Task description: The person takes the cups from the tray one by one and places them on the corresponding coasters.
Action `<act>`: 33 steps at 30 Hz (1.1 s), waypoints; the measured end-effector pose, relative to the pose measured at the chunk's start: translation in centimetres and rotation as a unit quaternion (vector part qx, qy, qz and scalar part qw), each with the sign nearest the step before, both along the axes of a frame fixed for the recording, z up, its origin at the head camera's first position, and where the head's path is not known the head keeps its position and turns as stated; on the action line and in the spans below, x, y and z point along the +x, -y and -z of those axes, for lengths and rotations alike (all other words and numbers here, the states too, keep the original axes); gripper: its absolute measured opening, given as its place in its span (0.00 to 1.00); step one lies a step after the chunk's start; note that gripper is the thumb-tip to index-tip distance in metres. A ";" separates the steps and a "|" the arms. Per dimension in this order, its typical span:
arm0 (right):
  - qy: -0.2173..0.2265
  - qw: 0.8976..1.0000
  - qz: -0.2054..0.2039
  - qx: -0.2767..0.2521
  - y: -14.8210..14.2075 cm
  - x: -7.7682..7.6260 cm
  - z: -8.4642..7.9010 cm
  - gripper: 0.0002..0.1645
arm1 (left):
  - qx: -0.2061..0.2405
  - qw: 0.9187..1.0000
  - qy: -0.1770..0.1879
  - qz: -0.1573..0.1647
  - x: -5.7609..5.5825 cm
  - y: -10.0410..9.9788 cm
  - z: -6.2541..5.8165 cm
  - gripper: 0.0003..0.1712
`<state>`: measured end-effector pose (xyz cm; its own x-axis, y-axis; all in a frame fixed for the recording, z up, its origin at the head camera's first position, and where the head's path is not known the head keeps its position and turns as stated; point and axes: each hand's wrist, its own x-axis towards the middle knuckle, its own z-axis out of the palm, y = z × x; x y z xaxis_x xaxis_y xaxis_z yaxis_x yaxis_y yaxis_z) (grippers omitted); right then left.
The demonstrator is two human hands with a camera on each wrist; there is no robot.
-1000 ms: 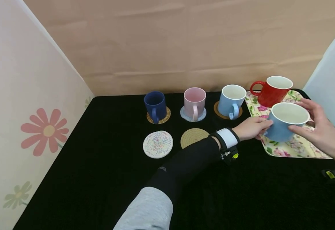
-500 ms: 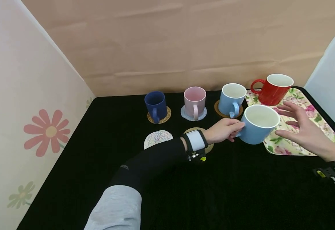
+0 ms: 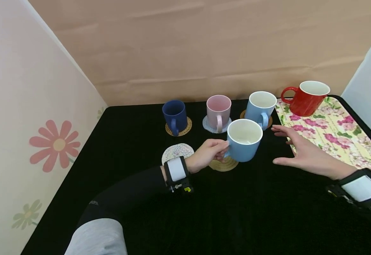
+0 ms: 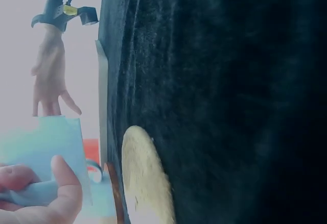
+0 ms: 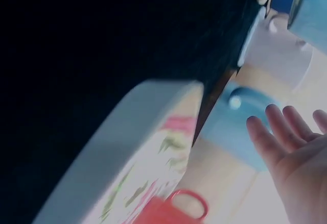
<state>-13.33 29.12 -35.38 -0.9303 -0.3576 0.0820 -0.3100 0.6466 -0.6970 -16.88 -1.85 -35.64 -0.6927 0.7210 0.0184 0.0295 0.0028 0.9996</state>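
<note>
My left hand [image 3: 207,155] grips the handle of a light blue mug [image 3: 244,143], white inside, held upright in the air. In the left wrist view the fingers [image 4: 65,183] curl round that handle. Below the mug lies a round woven straw coaster [image 3: 223,165], partly covered by mug and hand; the left wrist view shows this coaster [image 4: 145,178] bare. To the right of the mug, my right hand [image 3: 306,152] hovers with fingers spread and thumb apart, touching nothing. Behind the held mug stands another light blue mug [image 3: 259,109] on a brown coaster [image 3: 269,122].
A dark blue mug [image 3: 175,117] and a pink mug [image 3: 218,111] stand on coasters in the back row. A patterned white coaster [image 3: 176,151] lies beside the left wrist. At right, a floral tray [image 3: 348,141] bears a red mug [image 3: 306,101].
My left hand has carried the light blue mug leftward from the tray to above the straw coaster. The right hand has come off the mug and drifted left after it.
</note>
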 end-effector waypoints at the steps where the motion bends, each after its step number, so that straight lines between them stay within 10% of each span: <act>1: 0.000 1.000 -0.007 -0.001 0.3 -0.1 0.0 0.56 | 0.006 1.000 0.001 -0.004 0.1 0.4 0.1 0.22; 16: 0.007 0.989 -0.089 0.121 5.7 -2.1 0.9 0.57 | 0.049 0.991 0.062 -0.103 3.2 7.1 1.6 0.25; 33: -0.053 0.961 -0.185 0.199 14.5 -5.9 0.7 0.57 | 0.081 0.980 0.001 -0.183 5.1 11.3 2.2 0.24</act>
